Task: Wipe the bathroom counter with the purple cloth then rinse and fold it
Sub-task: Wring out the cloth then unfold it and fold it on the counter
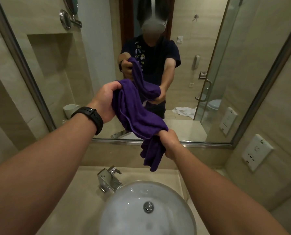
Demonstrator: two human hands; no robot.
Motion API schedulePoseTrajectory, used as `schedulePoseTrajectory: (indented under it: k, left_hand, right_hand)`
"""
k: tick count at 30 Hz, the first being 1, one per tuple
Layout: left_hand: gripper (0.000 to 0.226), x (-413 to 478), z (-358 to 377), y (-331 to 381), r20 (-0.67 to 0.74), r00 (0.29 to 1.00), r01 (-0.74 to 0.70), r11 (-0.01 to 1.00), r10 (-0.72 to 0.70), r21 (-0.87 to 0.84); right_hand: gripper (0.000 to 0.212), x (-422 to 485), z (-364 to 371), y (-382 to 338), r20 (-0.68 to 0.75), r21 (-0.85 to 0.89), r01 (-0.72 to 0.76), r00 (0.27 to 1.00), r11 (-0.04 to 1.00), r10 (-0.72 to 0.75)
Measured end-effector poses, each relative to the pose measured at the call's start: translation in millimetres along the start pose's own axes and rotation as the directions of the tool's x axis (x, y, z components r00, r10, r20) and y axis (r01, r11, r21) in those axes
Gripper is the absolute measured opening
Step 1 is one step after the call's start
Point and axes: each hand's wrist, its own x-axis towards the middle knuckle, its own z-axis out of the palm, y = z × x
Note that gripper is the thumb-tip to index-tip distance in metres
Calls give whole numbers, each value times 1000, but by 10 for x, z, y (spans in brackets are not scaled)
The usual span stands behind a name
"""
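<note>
One beige counter (83, 192), mirror (94, 53) above

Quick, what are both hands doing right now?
Left hand: gripping the upper end of the purple cloth.
Right hand: gripping the cloth's lower part, above the sink.

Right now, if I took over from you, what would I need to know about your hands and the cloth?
Left hand: grips the upper end of the purple cloth.
Right hand: grips its lower part; a bunched tail hangs below.
Cloth: held in the air before the mirror, above the counter behind the sink basin.
Faucet: no water runs.
Done: cannot tell whether wiping or rinsing is finished.
To do: the cloth is bunched, not folded, so folding remains.
</note>
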Motion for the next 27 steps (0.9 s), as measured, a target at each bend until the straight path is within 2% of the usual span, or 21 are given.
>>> schedulePoseTrajectory:
  k: [4, 6, 7, 9, 10, 13, 15, 18, 20, 22, 25, 26, 27]
  left_hand:
    - [14, -9, -146, -136, -137, 990, 75, 946, -33, 314]
    - [14, -39, -237, -214, -138, 985, 149, 894, -99, 423]
    - [15, -64, -256, -256, -121, 983, 180, 880, -140, 440]
    - [21, -101, -227, -330, -73, 980, 201, 897, -187, 393]
    - [25, -113, -177, -360, -51, 981, 191, 918, -185, 346]
    - [32, -119, 19, -442, 18, 996, 80, 955, -89, 285]
    - [28, -109, 123, -492, 17, 999, -31, 959, 28, 282]
    - [24, -125, 221, -534, -27, 981, -174, 940, 190, 294]
    - [31, -143, 260, -550, -14, 961, -253, 899, 276, 357]
    - [41, -189, 301, -550, 68, 946, -316, 853, 317, 415]
    - [47, -213, 272, -561, 254, 943, -296, 894, 216, 336]
    - [44, -224, 237, -552, 281, 946, -244, 926, 163, 286]
    - [38, -231, 200, -531, 247, 963, -166, 959, 107, 230]
  right_hand:
    - [27, -11, -142, -296, 16, -64, 11, 1000, 998, -10]
    - [33, -53, -209, -513, 52, -45, 13, 999, 999, -10]
    - [30, -98, -227, -629, 74, -17, 27, 997, 999, -25]
    - [20, -192, -240, -836, 133, 74, 62, 989, 995, -72]
    - [21, -258, -232, -927, 170, 122, 82, 980, 989, -103]
    - [43, -337, -109, -1060, 219, 131, 185, 953, 974, -210]
    - [54, -334, 48, -1056, 128, 10, 302, 945, 953, -301]
    - [50, -330, 200, -986, -37, -146, 425, 900, 894, -434]
    - [56, -345, 225, -932, -10, -18, 363, 932, 932, -363]
    - [74, -362, 230, -879, 51, 168, 268, 959, 949, -280]
    - [92, -319, 233, -789, -9, 245, 242, 969, 939, -247]
    - [94, -307, 223, -752, -43, 243, 241, 970, 940, -237]
    - [95, -289, 210, -714, -58, 238, 245, 970, 940, -238]
